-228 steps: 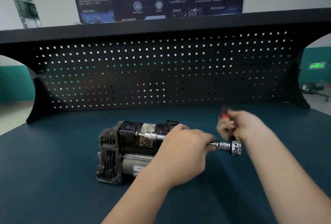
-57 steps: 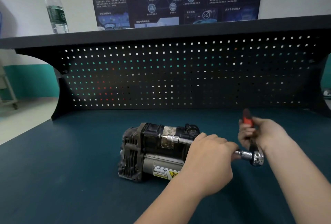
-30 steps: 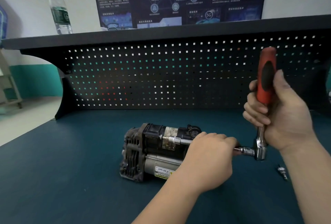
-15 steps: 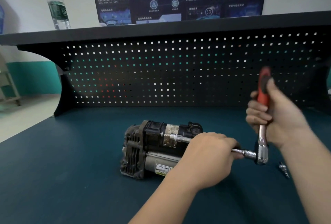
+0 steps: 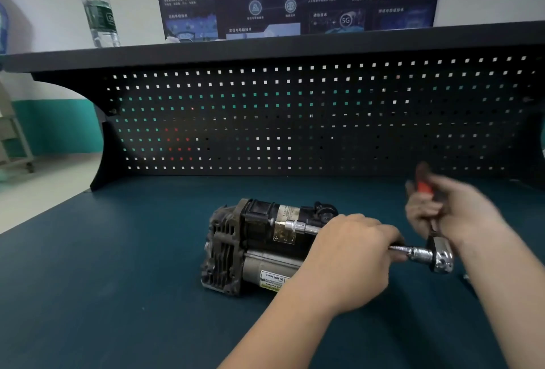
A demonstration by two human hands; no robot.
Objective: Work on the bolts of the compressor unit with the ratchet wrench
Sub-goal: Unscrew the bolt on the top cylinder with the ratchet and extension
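Observation:
The compressor unit (image 5: 250, 247) lies on its side in the middle of the dark blue bench. A chrome socket (image 5: 292, 225) on a long extension bar sits against its upper side. My left hand (image 5: 351, 256) is closed around the extension bar, hiding its middle. The ratchet wrench head (image 5: 439, 256) sits at the bar's right end. My right hand (image 5: 442, 215), blurred by motion, grips the red handle (image 5: 423, 182), which points away from me and lies low.
A black pegboard back panel (image 5: 295, 120) with a shelf on top closes the far side of the bench. A water bottle (image 5: 98, 5) stands on the shelf at the left. A small metal bit (image 5: 466, 277) lies on the bench by my right forearm.
My right hand has swung the red handle down and away from me, from nearly upright to low over the bench. My left hand has stayed on the extension bar.

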